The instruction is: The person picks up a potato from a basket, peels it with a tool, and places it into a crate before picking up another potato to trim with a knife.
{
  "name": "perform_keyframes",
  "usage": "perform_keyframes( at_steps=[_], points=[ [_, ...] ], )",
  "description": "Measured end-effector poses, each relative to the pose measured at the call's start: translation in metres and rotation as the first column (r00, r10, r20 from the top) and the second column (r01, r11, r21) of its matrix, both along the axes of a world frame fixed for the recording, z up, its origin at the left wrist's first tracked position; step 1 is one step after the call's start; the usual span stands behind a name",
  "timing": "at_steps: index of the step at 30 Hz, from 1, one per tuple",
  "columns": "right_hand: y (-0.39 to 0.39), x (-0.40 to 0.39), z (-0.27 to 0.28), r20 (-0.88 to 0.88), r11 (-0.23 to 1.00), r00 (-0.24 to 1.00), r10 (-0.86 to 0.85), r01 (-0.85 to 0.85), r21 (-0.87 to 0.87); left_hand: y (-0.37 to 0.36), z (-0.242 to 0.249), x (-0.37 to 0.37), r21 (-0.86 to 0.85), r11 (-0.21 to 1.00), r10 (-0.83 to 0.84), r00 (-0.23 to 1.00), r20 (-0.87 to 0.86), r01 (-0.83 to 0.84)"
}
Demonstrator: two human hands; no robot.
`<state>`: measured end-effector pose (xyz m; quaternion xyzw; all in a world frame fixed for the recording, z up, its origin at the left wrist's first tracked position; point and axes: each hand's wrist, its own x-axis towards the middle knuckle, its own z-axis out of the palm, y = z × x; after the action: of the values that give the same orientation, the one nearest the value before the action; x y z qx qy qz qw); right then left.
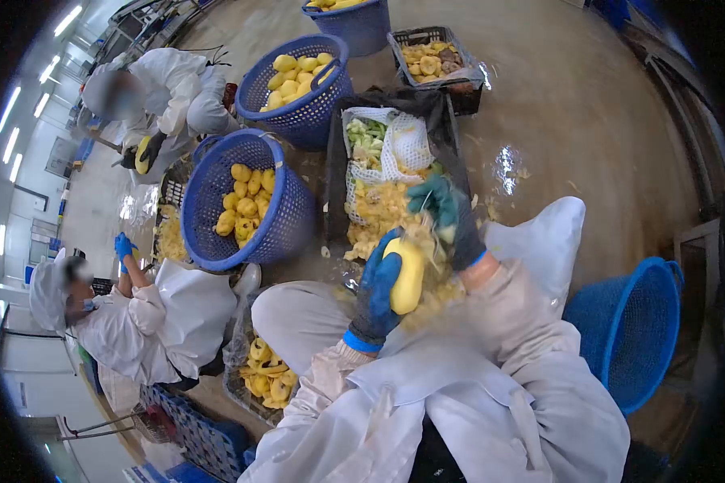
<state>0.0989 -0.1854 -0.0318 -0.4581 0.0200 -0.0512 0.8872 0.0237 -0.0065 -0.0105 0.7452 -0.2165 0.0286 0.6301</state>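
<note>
Yellow, smooth, oblong fruit [406, 278] rests in the gloved left grip [376, 288].

Blue basket [596, 312] right; two white-clad co-workers [137, 346] left; ceiling lamps [10, 109] lit.

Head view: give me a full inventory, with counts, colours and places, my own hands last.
Oblong fruit: one, yellow, in the left hand
Round fruit baskets: three, violet-blue, top to left of centre
Mesh basket: one, blue, right
Peelings crate: one, black, centre
Peelings: many, yellow and green, in that crate
Netting: count unclear, white, in that crate
Smaller crates: at least three, dark or grey, top, left, lower left
Co-workers: two, white clothing, left
Ceiling lights: several, white, left
Left hand: one, blue and dark glove, around the fruit
Right hand: one, green and dark glove, near the fruit; grip blurred
</note>
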Motion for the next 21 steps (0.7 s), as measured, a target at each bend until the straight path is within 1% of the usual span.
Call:
perform_keyframes(
  at_steps=[1,2,3,5,7,8,9,10,11,12,13,14,15,16,17,18,19,20,21],
  points=[
    [-0.012,0.012,-0.018,-0.006,0.999,1.000,-0.028,0.028,-0.038,-0.001,0.005,-0.009,-0.319,0.947,-0.074,0.939,-0.337,-0.040],
    [-0.028,0.021,-0.037,0.065,0.960,0.998,0.017,-0.034,0.277,-0.001,0.012,-0.011,-0.572,0.800,-0.243,0.774,-0.585,-0.180],
    [-0.020,0.021,-0.028,0.078,0.960,0.997,0.004,-0.025,0.278,-0.001,0.018,-0.007,-0.531,0.834,-0.213,0.802,-0.558,-0.148],
    [0.010,-0.009,0.012,0.075,0.962,0.997,-0.020,-0.002,0.275,0.000,0.023,-0.012,-0.442,0.890,-0.156,0.840,-0.520,-0.108],
    [0.013,-0.016,0.018,0.017,0.996,1.000,0.013,-0.015,0.086,-0.001,0.024,-0.010,-0.339,0.941,-0.164,0.880,-0.446,0.004],
    [0.003,0.000,-0.011,-0.017,0.990,0.999,-0.040,0.042,0.136,0.000,0.024,-0.011,-0.520,0.853,-0.278,0.801,-0.531,-0.048],
    [-0.003,0.008,-0.009,-0.048,0.979,0.995,-0.086,0.093,0.183,0.001,0.024,-0.011,-0.671,0.730,-0.401,0.714,-0.573,-0.129],
    [-0.009,0.009,-0.008,-0.132,0.984,0.985,-0.111,0.128,0.127,0.003,0.023,-0.007,-0.651,0.747,-0.369,0.731,-0.574,-0.134],
    [-0.006,0.008,-0.010,-0.033,0.988,0.997,-0.075,0.078,0.129,0.003,0.020,-0.007,-0.632,0.761,-0.336,0.742,-0.580,-0.149],
    [0.008,-0.005,0.007,0.050,0.992,0.998,-0.035,0.029,0.126,0.003,0.017,-0.012,-0.610,0.772,-0.302,0.743,-0.597,-0.176],
    [0.019,-0.018,0.022,0.134,0.993,0.991,0.001,-0.018,0.121,0.003,0.020,-0.017,-0.603,0.776,-0.309,0.722,-0.618,-0.184],
    [0.021,-0.022,0.036,-0.106,0.994,0.989,0.106,-0.101,0.048,0.001,0.028,-0.015,-0.600,0.780,-0.321,0.711,-0.626,-0.177],
    [0.016,-0.014,0.019,-0.070,0.995,0.997,0.035,-0.028,0.095,0.001,0.033,-0.014,-0.593,0.787,-0.330,0.695,-0.639,-0.171],
    [0.005,0.002,-0.012,-0.035,0.989,0.999,-0.032,0.037,0.144,0.003,0.029,-0.013,-0.619,0.773,-0.359,0.707,-0.609,-0.140],
    [-0.004,0.014,-0.028,0.004,0.976,0.995,-0.097,0.095,0.195,0.004,0.030,-0.012,-0.639,0.757,-0.372,0.712,-0.596,-0.139],
    [-0.010,0.011,-0.019,-0.071,0.978,0.990,-0.119,0.129,0.167,0.004,0.031,-0.012,-0.658,0.741,-0.386,0.714,-0.584,-0.137],
    [-0.001,-0.002,0.003,-0.033,0.980,0.999,-0.038,0.044,0.195,0.004,0.029,-0.015,-0.676,0.722,-0.399,0.709,-0.581,-0.147],
    [0.015,-0.021,0.030,-0.001,0.975,0.999,0.040,-0.038,0.219,0.004,0.024,-0.018,-0.551,0.831,-0.304,0.770,-0.561,-0.073],
    [0.024,-0.031,0.043,0.039,0.963,0.993,0.112,-0.118,0.243,0.005,0.018,-0.016,-0.401,0.916,-0.220,0.829,-0.514,-0.006]
  ],
)
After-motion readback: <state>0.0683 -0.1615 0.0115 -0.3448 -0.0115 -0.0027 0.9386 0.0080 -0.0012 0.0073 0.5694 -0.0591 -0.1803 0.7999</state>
